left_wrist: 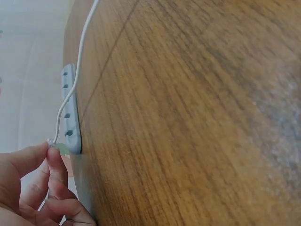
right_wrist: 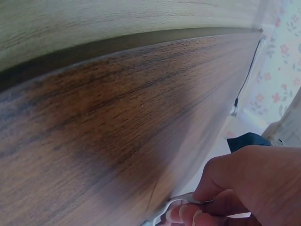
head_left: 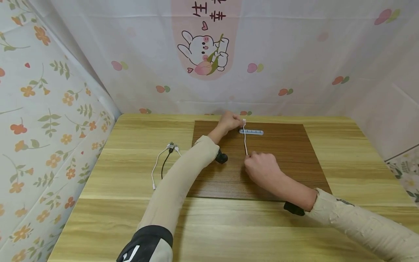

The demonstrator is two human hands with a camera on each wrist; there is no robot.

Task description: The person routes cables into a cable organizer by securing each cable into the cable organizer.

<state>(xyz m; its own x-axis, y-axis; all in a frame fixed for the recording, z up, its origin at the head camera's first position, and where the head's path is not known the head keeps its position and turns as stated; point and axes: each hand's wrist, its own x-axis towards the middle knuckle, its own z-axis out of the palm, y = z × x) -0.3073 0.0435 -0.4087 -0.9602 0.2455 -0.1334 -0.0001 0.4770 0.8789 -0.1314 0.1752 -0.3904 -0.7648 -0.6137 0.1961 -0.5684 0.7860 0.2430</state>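
Observation:
A short white cable (head_left: 245, 140) is stretched between the two hands above a brown wood-grain board. My left hand (head_left: 230, 121) pinches its far end at the plug, thumb against fingertip, as the left wrist view shows. The near end is in my right hand (head_left: 263, 167), whose curled fingers grip the white cable (right_wrist: 181, 197) in the right wrist view. Under the cable, near the board's back edge, lies a pale blue-grey cable holder (left_wrist: 70, 113) with several slots. The cable passes over the holder; the left wrist view does not show it seated in a slot.
The brown board (head_left: 281, 160) lies on a light wood table (head_left: 131, 225). Left of it are a white cable (head_left: 152, 171), a black cable (head_left: 164, 163) and another white cable, partly hidden by the left sleeve. A printed cloth (head_left: 294, 54) hangs behind the table.

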